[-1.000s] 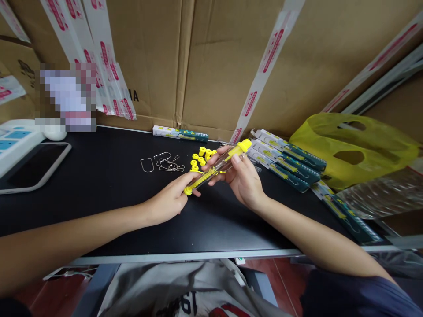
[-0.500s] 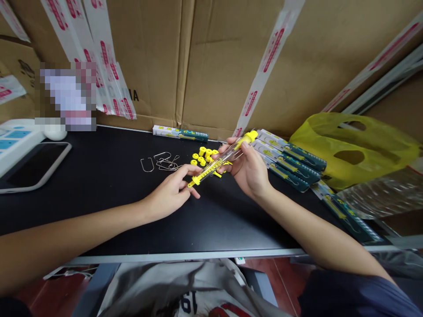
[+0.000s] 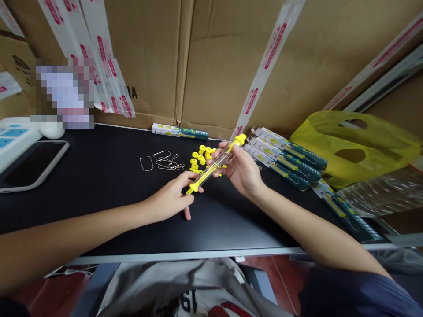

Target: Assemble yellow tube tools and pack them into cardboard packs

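A clear tubular spring scale (image 3: pixel 211 168) with yellow ends slants over the black table, its capped end up and to the right. My right hand (image 3: pixel 246 171) grips the upper part, thumb near the yellow cap, fingers behind the tube. At the lower yellow tip, my left hand (image 3: pixel 175 196) has its thumb and fingers closed around the end, with one finger pointing down. Behind the tube lies a pile of small yellow plastic caps (image 3: pixel 201 154), partly hidden by the scale and my right fingers. Bent metal wire hooks (image 3: pixel 168 162) lie to their left.
Several printed boxes (image 3: pixel 280 154) lie at the right, beside a yellow plastic bag (image 3: pixel 350 145). Another box (image 3: pixel 180 131) rests along the cardboard (image 3: pixel 218 66) at the back. A phone (image 3: pixel 35 165) and a white power strip (image 3: pixel 16 136) are on the left.
The spring scale's capped end has moved left and slightly down with my right hand. My left thumb has come up against the lower tip, which sits slightly lower.
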Tool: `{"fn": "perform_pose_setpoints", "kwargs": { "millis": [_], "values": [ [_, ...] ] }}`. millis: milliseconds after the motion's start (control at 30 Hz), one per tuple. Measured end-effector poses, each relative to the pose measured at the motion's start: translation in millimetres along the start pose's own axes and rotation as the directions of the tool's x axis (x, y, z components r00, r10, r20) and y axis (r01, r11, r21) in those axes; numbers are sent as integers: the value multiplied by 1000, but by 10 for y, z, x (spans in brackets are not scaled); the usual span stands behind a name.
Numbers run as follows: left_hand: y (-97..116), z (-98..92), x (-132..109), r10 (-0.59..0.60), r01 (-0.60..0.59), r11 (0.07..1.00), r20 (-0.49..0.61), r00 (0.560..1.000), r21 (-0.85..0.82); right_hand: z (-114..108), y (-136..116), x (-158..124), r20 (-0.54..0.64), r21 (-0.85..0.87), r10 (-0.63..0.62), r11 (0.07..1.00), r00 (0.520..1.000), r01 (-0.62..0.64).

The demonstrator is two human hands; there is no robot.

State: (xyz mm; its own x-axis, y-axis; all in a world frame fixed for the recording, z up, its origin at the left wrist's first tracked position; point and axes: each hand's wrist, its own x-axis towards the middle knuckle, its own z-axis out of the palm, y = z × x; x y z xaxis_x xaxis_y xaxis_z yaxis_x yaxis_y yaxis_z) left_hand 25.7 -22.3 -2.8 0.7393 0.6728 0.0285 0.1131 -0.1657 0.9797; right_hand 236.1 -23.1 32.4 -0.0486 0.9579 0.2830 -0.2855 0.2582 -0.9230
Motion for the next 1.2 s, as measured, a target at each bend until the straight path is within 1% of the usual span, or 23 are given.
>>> {"fn": "perform_pose_setpoints", "kwargs": {
  "millis": [67,133,167,267,333,400,500,567,667,733,833,900,933,1000,1033,1067,1100,1133,1167,1200],
  "values": [
    [-5,-16,4,-4,4,999,-4,1000,34,-38,-30,36,-60,-17,-64,998,996,63],
    [-1,-40,11,0,1,998,-13,1000,58,-63,-36,60,-100,-31,-80,997,992,77],
    [3,-51,14,1,0,998,-17,1000,63,-54,-23,53,-91,-34,-58,998,994,56],
    [25,-66,8,-5,7,999,-31,1000,51,68,64,-65,7,-45,29,999,1000,-29],
    [42,-57,-12,-25,26,999,-22,999,41,184,121,-181,69,-65,34,997,997,-30],
    [65,-41,-42,-31,31,997,7,999,65,274,146,-274,116,-71,38,997,992,-29],
    [110,-22,-92,26,-38,979,58,998,199,312,125,-320,169,-66,45,997,985,-34],
    [140,-19,-114,89,-103,949,62,994,297,283,98,-297,182,-85,35,996,983,-20],
    [163,-25,-114,140,-145,914,41,989,379,226,82,-251,162,-142,-2,990,987,26],
    [158,-22,-99,170,-168,921,25,985,352,218,100,-251,163,-173,-13,984,986,42],
    [128,2,-76,232,-228,952,4,973,202,249,139,-274,203,-224,-2,973,979,49],
    [104,14,-69,243,-239,963,-16,970,125,241,133,-242,245,-301,-15,949,970,90],
    [93,11,-66,240,-235,965,-34,970,117,206,109,-197,265,-357,-35,925,964,132],
    [76,-15,-56,223,-208,966,-88,971,151,40,15,-46,297,-494,-99,835,950,242],
    [71,-38,-48,216,-193,964,-117,969,185,-97,-54,51,282,-584,-156,755,947,298],
    [68,-65,-37,211,-176,959,-146,966,222,-267,-131,151,241,-695,-241,633,940,341],
    [70,-93,-26,215,-165,952,-180,960,259,-464,-212,246,187,-814,-342,471,921,341],
    [77,-119,-16,225,-157,943,-212,951,293,-678,-291,328,139,-920,-426,279,894,276],
    [88,-141,-7,235,-151,934,-237,943,325,-897,-362,391,107,-983,-481,81,870,166],
    [104,-157,-2,243,-142,924,-256,936,355,-1109,-420,432,74,-996,-516,-82,854,37]
  ]
}}
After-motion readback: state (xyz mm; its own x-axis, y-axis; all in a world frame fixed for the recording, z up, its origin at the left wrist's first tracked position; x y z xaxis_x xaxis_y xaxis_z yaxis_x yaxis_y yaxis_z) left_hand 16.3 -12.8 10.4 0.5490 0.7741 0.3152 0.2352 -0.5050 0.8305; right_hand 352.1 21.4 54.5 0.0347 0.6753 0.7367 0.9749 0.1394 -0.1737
